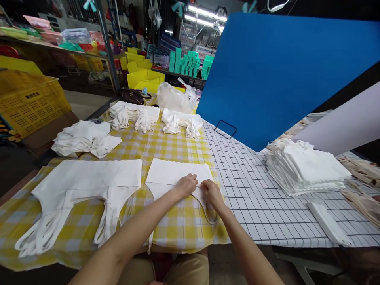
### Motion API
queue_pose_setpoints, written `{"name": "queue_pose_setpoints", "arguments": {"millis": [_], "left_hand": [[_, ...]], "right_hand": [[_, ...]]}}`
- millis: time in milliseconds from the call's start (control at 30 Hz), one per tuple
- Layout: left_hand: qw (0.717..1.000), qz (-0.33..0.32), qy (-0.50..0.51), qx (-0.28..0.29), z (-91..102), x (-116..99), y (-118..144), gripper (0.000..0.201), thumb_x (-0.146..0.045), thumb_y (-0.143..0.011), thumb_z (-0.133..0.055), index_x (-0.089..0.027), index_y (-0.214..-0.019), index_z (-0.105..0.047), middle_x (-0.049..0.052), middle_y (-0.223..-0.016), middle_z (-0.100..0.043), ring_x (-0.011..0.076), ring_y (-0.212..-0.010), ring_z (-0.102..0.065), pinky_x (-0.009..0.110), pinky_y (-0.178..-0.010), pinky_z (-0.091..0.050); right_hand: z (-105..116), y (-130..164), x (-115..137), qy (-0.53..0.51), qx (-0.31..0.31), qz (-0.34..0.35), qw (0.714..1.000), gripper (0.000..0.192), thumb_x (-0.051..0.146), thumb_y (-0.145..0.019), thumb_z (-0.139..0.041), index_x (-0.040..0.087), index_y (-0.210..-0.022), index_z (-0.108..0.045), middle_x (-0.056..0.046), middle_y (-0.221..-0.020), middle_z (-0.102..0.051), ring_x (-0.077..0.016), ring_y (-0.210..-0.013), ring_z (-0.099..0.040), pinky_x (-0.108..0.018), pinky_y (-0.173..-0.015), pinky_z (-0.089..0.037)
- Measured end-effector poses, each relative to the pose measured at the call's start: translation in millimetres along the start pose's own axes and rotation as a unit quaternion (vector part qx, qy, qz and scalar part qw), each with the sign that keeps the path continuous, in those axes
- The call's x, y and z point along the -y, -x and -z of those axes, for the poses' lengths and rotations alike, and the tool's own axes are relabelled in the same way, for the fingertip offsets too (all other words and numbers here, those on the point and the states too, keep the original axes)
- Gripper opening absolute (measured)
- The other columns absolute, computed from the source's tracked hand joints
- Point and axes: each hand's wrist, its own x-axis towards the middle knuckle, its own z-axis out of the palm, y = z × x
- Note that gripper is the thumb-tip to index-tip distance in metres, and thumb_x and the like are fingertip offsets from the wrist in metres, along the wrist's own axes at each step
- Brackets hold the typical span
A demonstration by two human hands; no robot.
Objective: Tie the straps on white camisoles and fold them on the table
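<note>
A white camisole [169, 172] lies flat in front of me on the yellow checked cloth, its thin straps toward me. My left hand [187, 185] rests on its middle, fingers curled together at the fabric's inner edge. Close beside it, my right hand [211, 194] pinches the camisole near its right strap. The fingertips of both hands are partly hidden. To the left, a stack of white camisoles [92, 174] is spread out with its straps hanging toward the table's front edge.
Folded white stacks [135, 111] and a crumpled white pile [83, 134] lie farther back, near a clear plastic bag [173, 97]. On the right are a tall white garment stack [305, 166], a white bar-shaped object [328, 223] and a large blue board [285, 71]. Yellow crates [32, 99] stand left.
</note>
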Motion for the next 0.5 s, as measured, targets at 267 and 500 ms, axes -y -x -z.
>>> {"name": "queue_pose_setpoints", "arguments": {"millis": [267,500], "left_hand": [[0.996,0.053,0.065,-0.013,-4.5,6.2,-7.1,0.023,-0.013,-0.081,-0.045,-0.017,-0.090,-0.065,0.005,-0.095,-0.059,0.0186,-0.095,-0.052,0.028,-0.078,-0.045],[0.991,0.076,0.111,-0.013,-5.0,8.7,-10.4,0.019,-0.015,-0.078,-0.050,-0.018,-0.088,-0.066,0.004,-0.091,-0.059,0.0173,-0.093,-0.054,0.026,-0.079,-0.044]], "right_hand": [[0.8,-1.9,3.6,0.067,0.032,0.014,0.997,0.023,0.012,-0.085,-0.036,0.017,-0.075,-0.056,-0.002,-0.074,-0.052,-0.0112,-0.058,-0.043,-0.022,-0.053,-0.027],[3.8,-6.7,7.5,0.127,0.063,0.035,0.989,0.023,0.005,-0.082,-0.036,0.016,-0.072,-0.053,-0.001,-0.073,-0.049,-0.0093,-0.051,-0.037,-0.024,-0.050,-0.022]]}}
